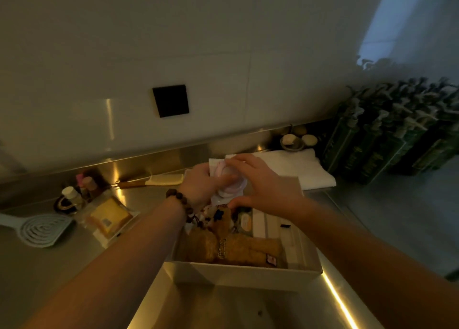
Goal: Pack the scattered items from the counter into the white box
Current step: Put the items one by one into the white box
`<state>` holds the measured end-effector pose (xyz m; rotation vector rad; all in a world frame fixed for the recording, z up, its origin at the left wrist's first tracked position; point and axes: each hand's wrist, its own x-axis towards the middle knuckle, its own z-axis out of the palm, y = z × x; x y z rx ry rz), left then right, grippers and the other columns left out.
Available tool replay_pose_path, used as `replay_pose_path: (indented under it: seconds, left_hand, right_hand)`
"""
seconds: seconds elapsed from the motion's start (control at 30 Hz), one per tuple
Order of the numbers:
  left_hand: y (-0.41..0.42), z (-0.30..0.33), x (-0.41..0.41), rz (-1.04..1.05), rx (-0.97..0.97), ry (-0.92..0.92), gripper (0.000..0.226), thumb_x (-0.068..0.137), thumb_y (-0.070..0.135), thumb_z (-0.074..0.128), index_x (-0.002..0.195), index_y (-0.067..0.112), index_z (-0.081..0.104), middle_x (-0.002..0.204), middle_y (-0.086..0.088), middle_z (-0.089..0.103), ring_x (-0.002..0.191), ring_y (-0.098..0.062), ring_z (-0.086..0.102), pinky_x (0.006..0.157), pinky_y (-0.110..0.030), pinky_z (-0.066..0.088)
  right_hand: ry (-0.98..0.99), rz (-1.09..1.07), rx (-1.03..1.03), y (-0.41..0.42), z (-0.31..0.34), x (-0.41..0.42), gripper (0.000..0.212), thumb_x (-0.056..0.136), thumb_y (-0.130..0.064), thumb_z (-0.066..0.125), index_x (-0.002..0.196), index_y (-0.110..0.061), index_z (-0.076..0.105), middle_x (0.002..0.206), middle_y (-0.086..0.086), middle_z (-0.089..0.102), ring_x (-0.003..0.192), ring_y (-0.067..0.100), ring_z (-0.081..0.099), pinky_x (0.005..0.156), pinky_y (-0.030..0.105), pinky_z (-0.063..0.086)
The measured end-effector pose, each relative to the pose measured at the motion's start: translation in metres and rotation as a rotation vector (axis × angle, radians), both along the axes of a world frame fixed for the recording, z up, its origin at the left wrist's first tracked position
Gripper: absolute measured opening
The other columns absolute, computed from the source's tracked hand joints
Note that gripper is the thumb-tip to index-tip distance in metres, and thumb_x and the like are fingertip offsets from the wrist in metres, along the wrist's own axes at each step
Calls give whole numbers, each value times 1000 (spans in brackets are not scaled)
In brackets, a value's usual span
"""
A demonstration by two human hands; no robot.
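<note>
Hands (202, 182) (267, 183) are wrapped together around a clear-packaged pink round item (229, 188), held above the white box (244, 275), where a brown plush toy (233, 248) is seen beneath.

brushed, glossy metal on the counter (248, 308), throwing back light. matt white cardboard for the box (238, 275); fuzzy brown plush on the toy (238, 250) inside. soft white cloth (298, 166) behind, glossy tiled wall (124, 55).

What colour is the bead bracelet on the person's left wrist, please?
Dark brown, in the head view: the bead bracelet circles the wrist behind the left hand.
</note>
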<state>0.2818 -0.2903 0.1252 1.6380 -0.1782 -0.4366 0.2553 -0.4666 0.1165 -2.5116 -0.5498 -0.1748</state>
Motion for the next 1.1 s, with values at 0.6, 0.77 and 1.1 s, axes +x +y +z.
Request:
replay_pose_path:
  seconds: [0.6, 0.77, 1.1]
  left_hand:
    - [-23, -12, -1, -76, 41, 165, 28, 97, 28, 44, 102, 8, 63, 105, -20, 66, 92, -29, 65, 87, -50, 51]
    - [-1, -21, 14, 54, 162, 34, 23, 97, 29, 43, 87, 20, 61, 93, -8, 69, 83, -19, 68, 75, -39, 57]
    - [11, -33, 21, 81, 229, 5, 18, 96, 31, 46, 86, 25, 60, 95, -4, 67, 91, -21, 65, 86, -47, 53]
  right_hand:
    - [165, -194, -204, -32, -9, -20, 79, 76, -47, 71, 142, -32, 31, 128, 1, 42, 113, 18, 45, 93, 34, 46]
    - [396, -268, -471, -40, -35, -16, 70, 80, -39, 68, 140, -27, 33, 137, 7, 43, 123, 25, 44, 98, 38, 40]
    - [460, -259, -618, -25, -53, -1, 27, 93, -20, 49, 118, -10, 51, 111, 12, 61, 95, 27, 61, 83, 43, 53]
